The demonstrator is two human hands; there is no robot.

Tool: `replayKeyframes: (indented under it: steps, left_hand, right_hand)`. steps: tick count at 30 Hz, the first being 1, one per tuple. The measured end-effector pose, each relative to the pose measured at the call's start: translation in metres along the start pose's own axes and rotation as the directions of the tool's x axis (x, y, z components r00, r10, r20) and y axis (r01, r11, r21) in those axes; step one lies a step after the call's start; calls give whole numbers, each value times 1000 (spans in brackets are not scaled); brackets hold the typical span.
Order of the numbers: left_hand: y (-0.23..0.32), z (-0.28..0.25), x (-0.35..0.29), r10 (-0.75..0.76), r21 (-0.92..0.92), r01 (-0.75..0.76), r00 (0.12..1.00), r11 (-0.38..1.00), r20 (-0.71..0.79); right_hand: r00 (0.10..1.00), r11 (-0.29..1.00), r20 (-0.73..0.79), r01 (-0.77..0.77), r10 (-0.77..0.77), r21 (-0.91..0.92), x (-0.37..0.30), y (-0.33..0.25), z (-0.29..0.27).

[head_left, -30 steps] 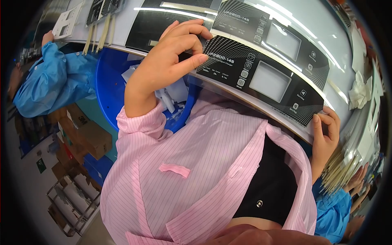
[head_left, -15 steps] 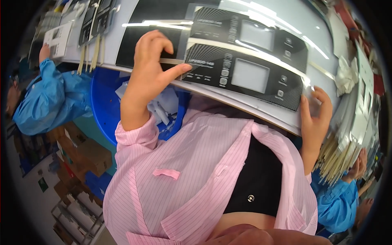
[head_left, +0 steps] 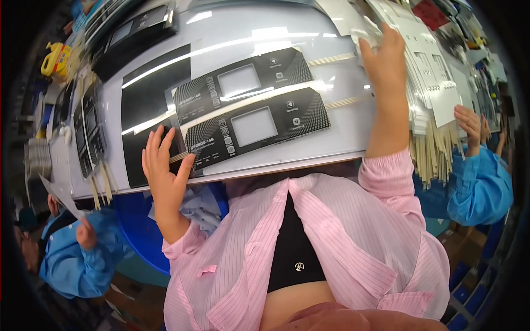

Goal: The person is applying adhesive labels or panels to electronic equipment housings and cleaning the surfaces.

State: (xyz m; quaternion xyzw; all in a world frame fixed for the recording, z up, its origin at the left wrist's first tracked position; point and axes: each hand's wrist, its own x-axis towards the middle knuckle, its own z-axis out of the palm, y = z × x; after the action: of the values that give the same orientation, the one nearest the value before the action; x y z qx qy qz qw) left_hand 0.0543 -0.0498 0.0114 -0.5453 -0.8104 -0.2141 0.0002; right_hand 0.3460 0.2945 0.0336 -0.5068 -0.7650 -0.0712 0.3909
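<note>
Two black printed panel overlays with pale rectangular windows lie one behind the other on the table, the near panel (head_left: 282,126) and the far panel (head_left: 258,77). Pale flat strips (head_left: 345,101) stick out from their right ends. At the left end of the near panel rests my left hand (head_left: 168,168), fingers spread, its thumb at the panel's corner. My right hand (head_left: 385,63) reaches to the far right, thumb and fingers apart around a crumpled white wad (head_left: 369,30). Whether they touch the wad is hard to tell.
Plain black sheets (head_left: 144,107) lie left of the panels. White sheets with pale tails (head_left: 428,83) are stacked at the right. A blue bin (head_left: 138,237) stands below the table edge. Co-workers in blue sleeves (head_left: 480,185) sit on both sides; one at left holds a white sheet (head_left: 61,196).
My right hand has left the near panel's right end and moved away to the crumpled wad. My left hand stays by the panel's left end. The whole view has shifted and turned.
</note>
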Motion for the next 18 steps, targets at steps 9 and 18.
replayKeyframes:
  steps: [9,18]
  left_hand:
    - [0,-9,2,-23,-59,22,999,998,-26]
    - [-9,-5,32,47,-1,-47,997,999,59]
  right_hand:
    - [994,976,-108,28,-5,217,16,-9,-40]
    - [788,794,361,247,-498,555,-28,-141,18]
